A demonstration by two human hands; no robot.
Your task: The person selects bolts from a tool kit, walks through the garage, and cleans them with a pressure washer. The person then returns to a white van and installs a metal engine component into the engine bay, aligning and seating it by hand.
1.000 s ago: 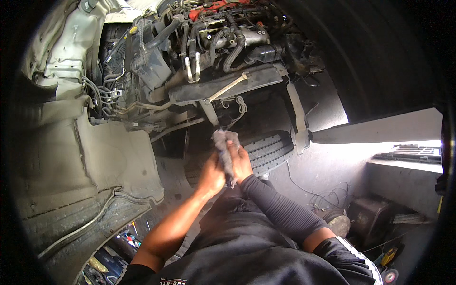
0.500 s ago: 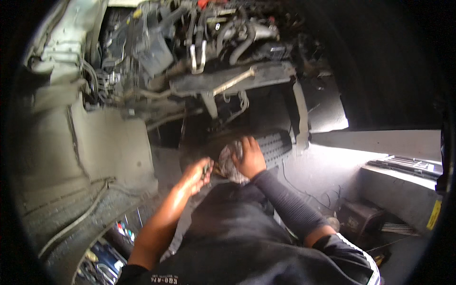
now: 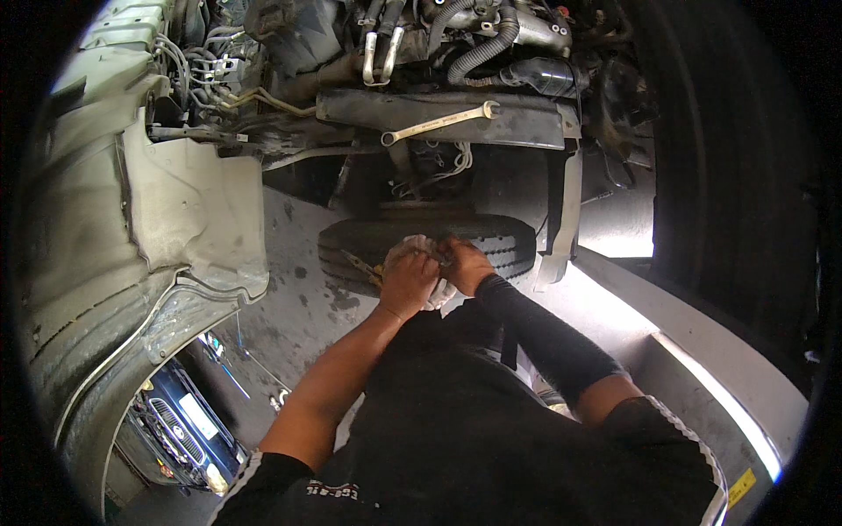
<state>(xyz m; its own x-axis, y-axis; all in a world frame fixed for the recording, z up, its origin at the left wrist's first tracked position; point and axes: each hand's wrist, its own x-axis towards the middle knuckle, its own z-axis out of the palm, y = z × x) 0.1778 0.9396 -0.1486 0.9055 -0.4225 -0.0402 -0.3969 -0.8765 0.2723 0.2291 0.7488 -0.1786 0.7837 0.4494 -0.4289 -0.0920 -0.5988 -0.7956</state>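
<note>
A crumpled, stained whitish rag [image 3: 438, 296] is bunched between my two hands in front of my body. My left hand [image 3: 410, 282] is closed on its left side, fingers curled over the cloth. My right hand [image 3: 467, 266] grips the upper right part, fingers bent inward and the tips partly hidden. Beside my left hand a slim metal tool with yellow on it, perhaps pliers [image 3: 361, 266], sticks out to the left; whether that hand holds it I cannot tell. Just beyond my hands is a black tyre [image 3: 513, 241].
A combination wrench [image 3: 438, 124] lies on a dark crossbeam [image 3: 526, 127] ahead. Behind it are engine hoses [image 3: 482, 57] and metal pipes [image 3: 383, 57]. A pale body panel [image 3: 197, 193] stands at left. A dark blue car [image 3: 189, 421] shows lower left.
My left hand has moved right onto the rag, joining my right hand. The whole view has shifted, and the wrench and tyre look sharper.
</note>
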